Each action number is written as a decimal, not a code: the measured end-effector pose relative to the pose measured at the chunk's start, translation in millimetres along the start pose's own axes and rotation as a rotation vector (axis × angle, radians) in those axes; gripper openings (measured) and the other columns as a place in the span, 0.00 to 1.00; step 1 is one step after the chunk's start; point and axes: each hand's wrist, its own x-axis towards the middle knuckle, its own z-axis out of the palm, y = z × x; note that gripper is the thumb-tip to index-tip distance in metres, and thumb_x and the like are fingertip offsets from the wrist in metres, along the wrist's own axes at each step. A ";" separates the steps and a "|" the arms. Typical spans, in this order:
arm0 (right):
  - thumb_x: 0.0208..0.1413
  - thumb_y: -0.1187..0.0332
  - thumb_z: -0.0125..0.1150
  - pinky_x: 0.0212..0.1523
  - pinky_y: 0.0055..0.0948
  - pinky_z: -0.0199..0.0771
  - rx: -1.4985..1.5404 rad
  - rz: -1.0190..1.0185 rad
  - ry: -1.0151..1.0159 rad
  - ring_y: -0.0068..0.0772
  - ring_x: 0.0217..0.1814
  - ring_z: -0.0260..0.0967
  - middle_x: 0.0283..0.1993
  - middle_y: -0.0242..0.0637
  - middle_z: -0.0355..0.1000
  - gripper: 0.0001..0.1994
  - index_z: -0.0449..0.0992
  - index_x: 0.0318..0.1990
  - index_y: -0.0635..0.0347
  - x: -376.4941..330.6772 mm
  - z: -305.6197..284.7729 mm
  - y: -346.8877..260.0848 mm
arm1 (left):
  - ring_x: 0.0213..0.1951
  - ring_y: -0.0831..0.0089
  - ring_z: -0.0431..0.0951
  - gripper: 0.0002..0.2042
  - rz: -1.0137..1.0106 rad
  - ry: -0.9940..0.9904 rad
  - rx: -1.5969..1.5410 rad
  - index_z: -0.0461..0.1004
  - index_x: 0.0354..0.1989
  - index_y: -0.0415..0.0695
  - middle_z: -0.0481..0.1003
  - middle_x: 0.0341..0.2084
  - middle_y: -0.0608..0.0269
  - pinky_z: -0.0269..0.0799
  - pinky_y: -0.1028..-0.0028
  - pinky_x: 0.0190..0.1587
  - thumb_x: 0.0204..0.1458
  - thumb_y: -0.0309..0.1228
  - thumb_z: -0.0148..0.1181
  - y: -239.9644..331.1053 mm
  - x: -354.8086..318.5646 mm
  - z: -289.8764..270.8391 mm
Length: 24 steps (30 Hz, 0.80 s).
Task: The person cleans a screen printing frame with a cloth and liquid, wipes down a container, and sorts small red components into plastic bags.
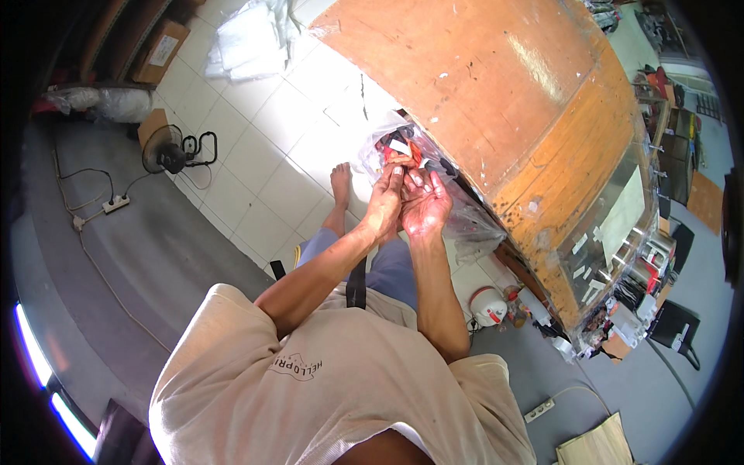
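Observation:
My two hands meet in front of my body, beside the table's left edge. My left hand (383, 204) is closed, with its thumb laid along the fingers; whatever it may pinch is too small to make out. Against it, my right hand (428, 208) is turned palm up with the fingers apart and slightly bent, and its palm has a reddish tint. Just beyond the fingertips, a clear plastic bag (473, 222) hangs at the table's side. Red, black and white scraps (399, 145) show in its mouth.
A large wooden table (457, 85) fills the upper right. On the tiled floor stand a black fan (164, 152) and a white plastic bundle (249, 43). A red-and-white round container (488, 307) sits under the table's near side. Power strips (115, 204) and cords cross the grey floor.

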 end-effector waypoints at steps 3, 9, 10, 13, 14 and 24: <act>0.62 0.68 0.44 0.42 0.32 0.69 -0.941 -0.244 0.138 0.34 0.37 0.69 0.40 0.36 0.70 0.10 0.70 0.35 0.63 4.2 -12.7 2.3 | 0.34 0.75 0.72 0.14 0.054 -0.004 0.297 0.71 0.47 0.38 0.73 0.32 0.62 0.70 0.75 0.40 0.66 0.34 0.41 5.5 3.3 -4.1; 0.50 0.80 0.47 0.65 0.42 0.58 -2.321 -0.641 -0.537 0.48 0.68 0.55 0.66 0.51 0.56 0.25 0.61 0.60 0.73 -24.8 -3.4 -7.4 | 0.40 0.62 0.77 0.18 -0.062 0.138 0.456 0.68 0.48 0.29 0.76 0.35 0.49 0.75 0.63 0.45 0.65 0.34 0.42 18.8 14.9 -14.9; 0.51 0.79 0.47 0.66 0.42 0.56 -2.455 -0.658 -0.623 0.47 0.70 0.53 0.67 0.50 0.55 0.25 0.61 0.60 0.74 -26.3 -5.0 -13.5 | 0.46 0.60 0.76 0.19 -0.208 0.060 0.323 0.65 0.50 0.26 0.75 0.41 0.47 0.73 0.60 0.52 0.65 0.34 0.41 25.2 23.3 -27.6; 0.52 0.75 0.47 0.73 0.45 0.45 -2.842 -0.582 -0.800 0.42 0.76 0.41 0.72 0.45 0.47 0.27 0.59 0.63 0.73 -35.9 8.9 -29.7 | 0.53 0.61 0.72 0.18 -0.284 -0.166 -0.102 0.62 0.53 0.25 0.69 0.51 0.46 0.68 0.62 0.58 0.65 0.31 0.41 21.9 31.6 -48.0; 0.53 0.74 0.47 0.72 0.45 0.45 -2.854 -0.583 -0.788 0.42 0.76 0.40 0.73 0.45 0.46 0.27 0.59 0.63 0.72 -35.2 7.9 -34.5 | 0.55 0.61 0.71 0.18 -0.328 -0.258 -0.166 0.61 0.55 0.26 0.68 0.54 0.46 0.67 0.63 0.59 0.64 0.31 0.42 29.5 27.0 -42.1; 0.57 0.69 0.46 0.70 0.51 0.47 -2.953 -0.407 -0.714 0.46 0.75 0.41 0.71 0.55 0.46 0.25 0.61 0.62 0.69 -31.3 14.3 -22.6 | 0.28 0.64 0.77 0.15 0.157 -0.182 0.960 0.75 0.44 0.32 0.79 0.29 0.56 0.74 0.68 0.34 0.63 0.32 0.46 30.2 30.2 -31.2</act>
